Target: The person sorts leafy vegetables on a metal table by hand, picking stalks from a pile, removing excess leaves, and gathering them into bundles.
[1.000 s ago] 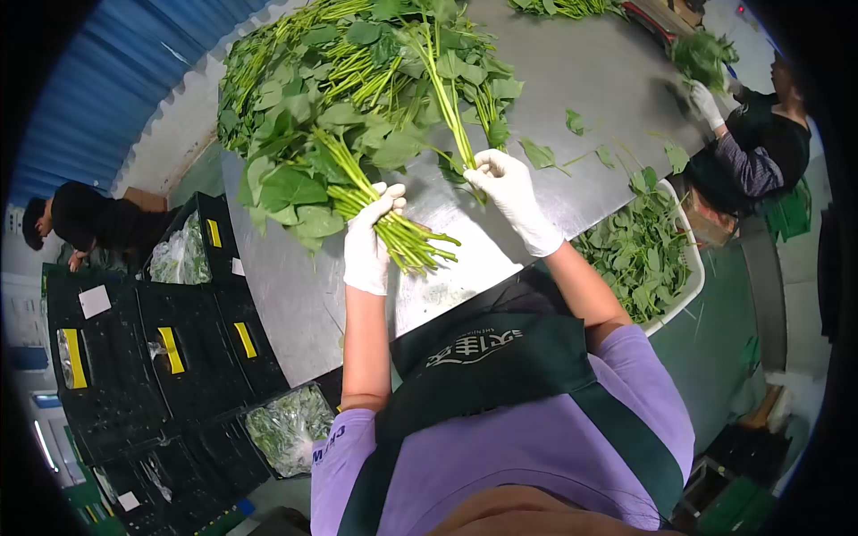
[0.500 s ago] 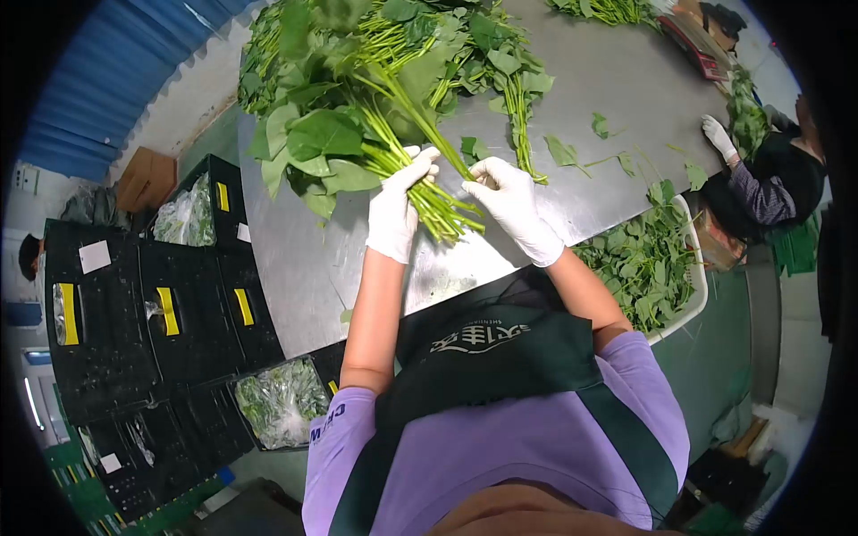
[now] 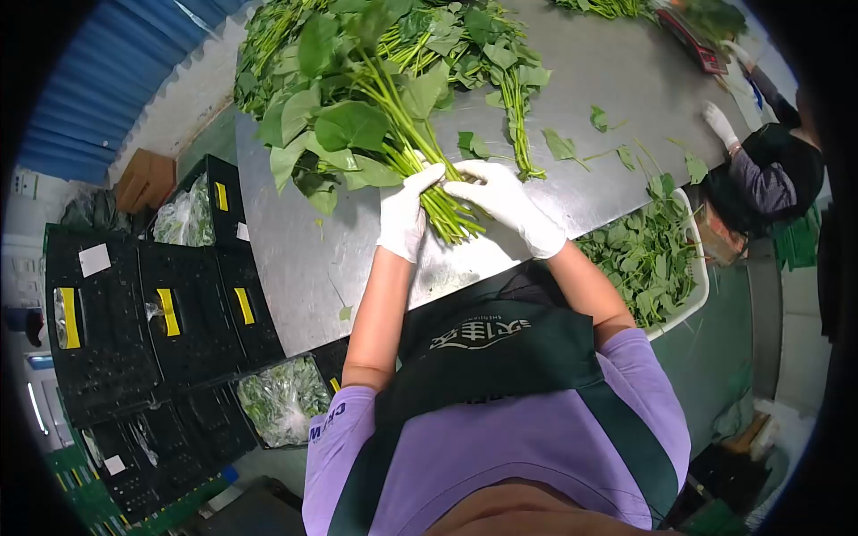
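Note:
Over the near part of the steel table (image 3: 572, 98), a bunch of leafy green stems (image 3: 393, 107) is held with its cut ends toward me and its broad leaves pointing away. My left hand (image 3: 404, 214), in a white glove, is wrapped round the stems from the left. My gloved right hand (image 3: 508, 204) presses against the same stems from the right, thumb and fingers closed on them; its fingertips are partly hidden. Just beyond my hands lies a large heap of the same greens (image 3: 465, 40). A narrow strand of stems (image 3: 517, 116) trails from it to the right of the bunch.
Loose leaves (image 3: 561, 146) lie on the table's right. A white basket (image 3: 702, 259) of greens stands at its right edge. On the left, black crates (image 3: 98, 313) are stacked, some holding bagged greens (image 3: 284, 402). A co-worker (image 3: 760, 179) is beside a red scale (image 3: 693, 40) at far right.
My right hand has moved left, bringing its separate stems against the bunch in my left hand. The co-worker's greens have moved away, up over the scale.

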Motion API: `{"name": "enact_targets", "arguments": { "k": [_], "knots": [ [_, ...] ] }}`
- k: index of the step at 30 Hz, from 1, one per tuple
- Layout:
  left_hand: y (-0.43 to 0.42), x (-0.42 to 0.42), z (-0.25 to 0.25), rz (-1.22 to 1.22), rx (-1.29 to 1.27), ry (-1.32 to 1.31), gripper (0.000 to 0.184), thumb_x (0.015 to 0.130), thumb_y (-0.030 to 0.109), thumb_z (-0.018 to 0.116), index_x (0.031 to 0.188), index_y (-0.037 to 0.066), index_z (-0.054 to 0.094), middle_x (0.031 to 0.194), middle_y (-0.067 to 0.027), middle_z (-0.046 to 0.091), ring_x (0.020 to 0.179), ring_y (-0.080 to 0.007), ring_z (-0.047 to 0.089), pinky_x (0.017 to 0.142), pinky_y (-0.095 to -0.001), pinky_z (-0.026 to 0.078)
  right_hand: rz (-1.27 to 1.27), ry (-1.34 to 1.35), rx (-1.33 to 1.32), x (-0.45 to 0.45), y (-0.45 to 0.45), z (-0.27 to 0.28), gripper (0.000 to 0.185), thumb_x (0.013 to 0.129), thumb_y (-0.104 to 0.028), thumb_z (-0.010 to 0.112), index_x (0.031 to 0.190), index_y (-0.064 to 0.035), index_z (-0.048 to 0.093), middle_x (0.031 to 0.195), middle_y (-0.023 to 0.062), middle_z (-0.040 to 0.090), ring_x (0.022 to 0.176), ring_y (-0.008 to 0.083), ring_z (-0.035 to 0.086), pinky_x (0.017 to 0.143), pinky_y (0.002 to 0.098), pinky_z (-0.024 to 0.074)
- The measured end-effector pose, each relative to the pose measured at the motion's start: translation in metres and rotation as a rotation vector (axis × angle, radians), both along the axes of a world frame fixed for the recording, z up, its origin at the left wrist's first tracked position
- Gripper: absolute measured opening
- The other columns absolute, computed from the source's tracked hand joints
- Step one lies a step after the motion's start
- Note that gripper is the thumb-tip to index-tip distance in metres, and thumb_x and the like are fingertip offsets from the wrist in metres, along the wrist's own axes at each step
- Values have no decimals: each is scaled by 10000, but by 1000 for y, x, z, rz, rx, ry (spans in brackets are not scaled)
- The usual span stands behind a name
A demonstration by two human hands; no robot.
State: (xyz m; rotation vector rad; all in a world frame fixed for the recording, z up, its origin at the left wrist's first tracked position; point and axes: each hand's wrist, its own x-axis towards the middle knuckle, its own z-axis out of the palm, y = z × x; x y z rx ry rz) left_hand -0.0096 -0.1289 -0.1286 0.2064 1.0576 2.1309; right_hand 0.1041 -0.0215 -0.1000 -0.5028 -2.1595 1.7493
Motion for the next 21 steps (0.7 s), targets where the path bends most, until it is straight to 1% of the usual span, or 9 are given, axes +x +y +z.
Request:
{"name": "enact_targets", "arguments": {
  "k": [4,9,14,15,16,17,18,19,21],
  "knots": [
    [-2,2,4,-121,-31,-52,239,767,-1,647,992,17,566,865,-69,613,774,-157,606,708,-257,508,23,102,-387,-5,5,-7,184,790,-95,614,904,45,654,755,26,631,675,68,554,616,197,433],
    [3,15,22,115,-64,187,308,689,-61,691,961,-1,559,836,-62,594,757,-165,599,691,-270,505,-120,155,-332,-2,-2,-10,167,794,-105,610,880,25,669,756,11,626,688,74,557,617,196,445],
    [4,4,20,312,-101,104,336,681,-89,691,974,-1,551,834,-54,581,697,-139,563,616,-247,464,-351,321,-429,34,18,10,172,849,-155,548,836,-19,652,834,66,641,716,96,569,650,222,437],
    [-3,-7,17,330,-49,15,342,683,-78,696,987,-3,560,830,-49,581,707,-132,554,648,-251,461,-448,408,-197,48,39,-6,175,872,-164,520,866,-19,618,842,74,630,727,119,579,655,222,431],
    [-9,-14,26,388,-84,-12,320,700,-67,691,990,-1,572,845,-48,585,714,-123,544,671,-254,457,-570,589,-608,66,63,-13,141,885,-147,517,909,-25,582,823,81,611,739,139,583,658,242,460],
    [-18,-24,31,397,-77,-51,312,732,-59,669,1014,9,553,858,-58,590,720,-128,554,669,-246,461,-702,797,-693,86,90,-20,132,883,-158,538,943,-43,558,829,86,597,720,165,584,671,282,505],
    [-27,-38,27,346,12,-39,316,746,-57,655,1031,13,539,853,-66,594,722,-135,560,669,-243,467,-488,1152,-1177,122,140,-57,216,856,-222,575,980,-46,564,953,127,606,853,201,598,780,315,525],
    [-35,-48,23,295,100,-29,319,760,-55,642,1048,18,525,849,-75,598,724,-142,566,669,-240,472,-712,1175,-1095,143,163,-65,389,829,-304,585,1090,-19,535,1062,168,583,988,248,582,844,348,519],
    [-39,-52,23,204,134,14,336,769,-62,623,1070,23,502,862,-99,607,740,-155,578,678,-239,484,-719,1024,-1236,140,132,-16,564,842,-397,526,1200,33,461,1119,196,565,1028,278,575,824,326,530]
  ]
}}
